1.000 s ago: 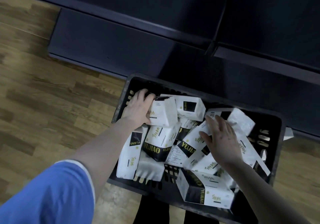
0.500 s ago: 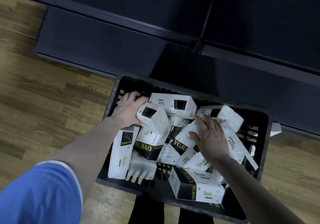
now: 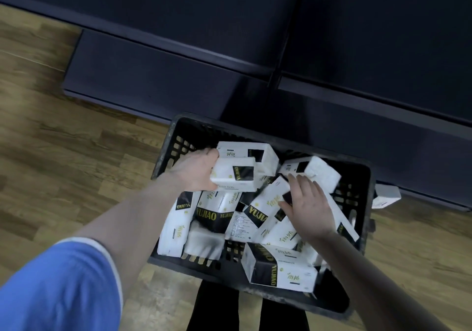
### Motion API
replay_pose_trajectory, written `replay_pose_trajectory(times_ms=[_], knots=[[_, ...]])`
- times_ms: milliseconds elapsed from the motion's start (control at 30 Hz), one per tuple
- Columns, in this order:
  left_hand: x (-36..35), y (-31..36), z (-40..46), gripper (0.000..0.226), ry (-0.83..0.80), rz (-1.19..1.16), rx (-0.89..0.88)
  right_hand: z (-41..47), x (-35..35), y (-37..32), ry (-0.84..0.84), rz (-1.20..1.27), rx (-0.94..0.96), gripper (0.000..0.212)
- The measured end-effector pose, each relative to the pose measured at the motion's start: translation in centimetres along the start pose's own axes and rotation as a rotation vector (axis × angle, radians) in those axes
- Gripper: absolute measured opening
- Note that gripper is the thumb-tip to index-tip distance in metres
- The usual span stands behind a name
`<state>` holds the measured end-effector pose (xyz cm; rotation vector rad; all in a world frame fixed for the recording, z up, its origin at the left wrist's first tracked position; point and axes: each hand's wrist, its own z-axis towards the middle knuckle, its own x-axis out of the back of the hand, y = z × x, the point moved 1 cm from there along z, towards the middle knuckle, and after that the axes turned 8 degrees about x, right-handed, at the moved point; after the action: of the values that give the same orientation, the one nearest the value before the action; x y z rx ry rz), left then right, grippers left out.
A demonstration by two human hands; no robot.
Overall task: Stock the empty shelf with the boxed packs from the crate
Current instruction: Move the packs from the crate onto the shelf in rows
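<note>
A black slatted plastic crate (image 3: 358, 177) at lower centre of the frame sits on the brown wood-plank floor (image 3: 76, 151), full of jumbled white-and-black boxed packs (image 3: 217, 215). The left hand (image 3: 195, 169) grips one white-and-black pack (image 3: 236, 177) at the crate's upper left. The right hand (image 3: 310, 206) rests flat, fingers spread, on packs at centre right. The dark empty shelf (image 3: 357, 36) fills the upper frame.

wood-plank floor (image 3: 76, 157), blue sleeve (image 3: 58, 287) — dark trouser legs (image 3: 217, 307) below
</note>
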<state>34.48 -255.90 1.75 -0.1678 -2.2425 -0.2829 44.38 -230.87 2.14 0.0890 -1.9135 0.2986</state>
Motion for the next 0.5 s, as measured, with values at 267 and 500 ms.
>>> replay_pose_trajectory(times_ms=[267,500], knots=[[2.5,3.5,-3.0,0.061,0.045,0.090,-0.030,-2.7,2.7,2.4,0.021,-0.060,0.039,0.074],[9.2,9.3,-9.2,0.056,0.146,0.101,0.003,-6.6,10.1,4.9,0.039,-0.018,0.106,0.077]])
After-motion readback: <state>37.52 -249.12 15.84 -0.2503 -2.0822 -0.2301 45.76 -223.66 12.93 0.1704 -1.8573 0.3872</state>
